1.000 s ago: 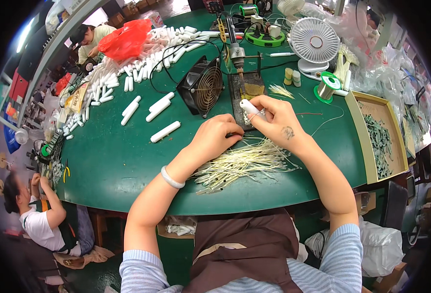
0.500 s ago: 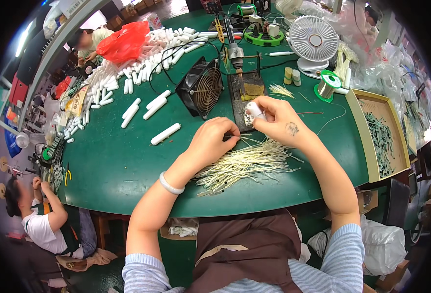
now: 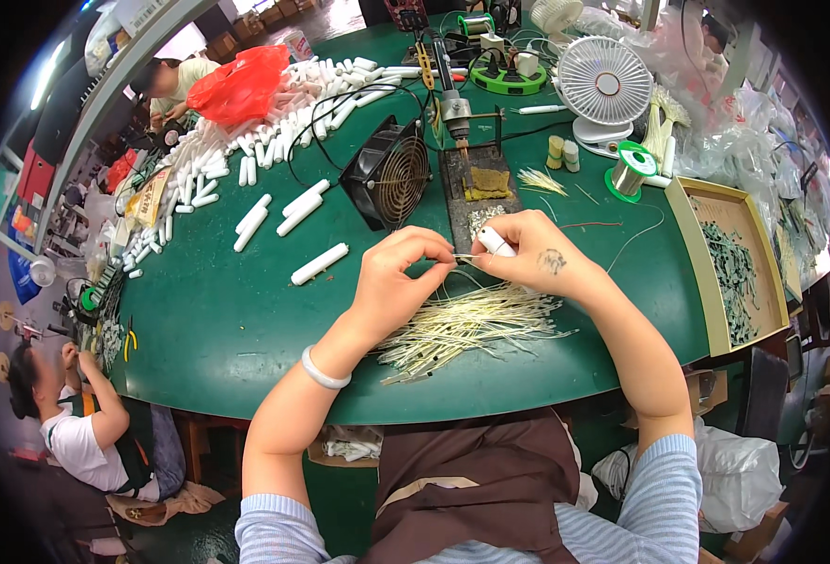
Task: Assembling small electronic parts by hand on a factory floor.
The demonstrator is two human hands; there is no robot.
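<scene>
My left hand point(image 3: 398, 280) is closed in a pinch on a thin pale wire point(image 3: 465, 257) that bridges the gap to my other hand. My right hand point(image 3: 539, 256) is closed around a short white plastic tube point(image 3: 497, 242), its fingertips at the wire's other end. Just below both hands lies a loose bundle of cream-coloured wires point(image 3: 471, 329), some with dark ends. Beyond the hands a soldering iron point(image 3: 455, 115) is mounted tip down above a dark board point(image 3: 459, 202), which carries a yellow sponge point(image 3: 488, 183) and small whitish bits.
A black fan point(image 3: 387, 174) stands left of the iron, a white fan point(image 3: 606, 85) farther right. Solder wire fills a green spool point(image 3: 631, 169) beside a box point(image 3: 715, 342) of small dark green parts. White tubes point(image 3: 319, 264) lie at left, heaped farther back. Two people sit at left.
My right hand has turned and drawn slightly nearer with the white tube. The hands' fingertips now almost meet at the wire, and the whitish bits on the board show more.
</scene>
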